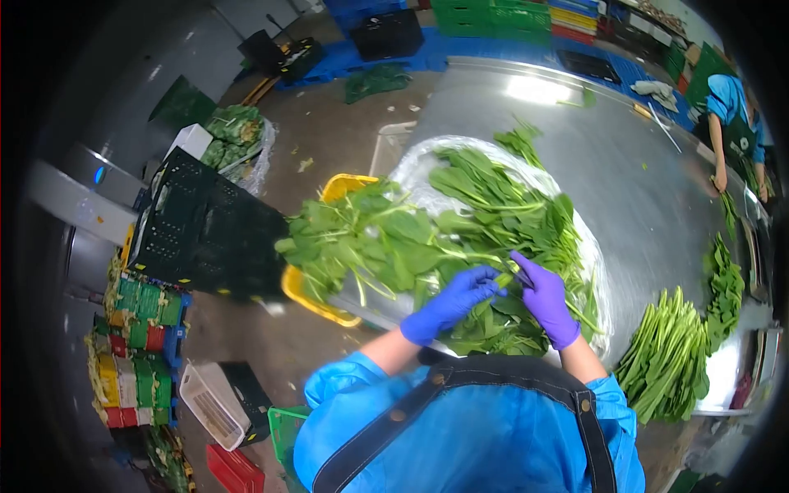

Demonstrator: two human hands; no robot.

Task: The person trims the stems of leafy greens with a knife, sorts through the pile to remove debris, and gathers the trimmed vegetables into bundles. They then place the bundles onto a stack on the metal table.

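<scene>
My left hand, in a blue glove, is closed around the pale stem end of a leafy green. Right beside it, my right hand in a purple glove grips a slim dark tool, mostly covered by the fingers, its tip close to that stem. Under and around both hands lies a heap of loose leafy greens on clear plastic sheeting. To the left, more greens with long stems pile over a yellow crate.
The steel table extends forward and right. Bundled greens lie at its near right, and a co-worker stands at the far right. Stacked dark crates stand left; a white basket and a red crate sit on the floor.
</scene>
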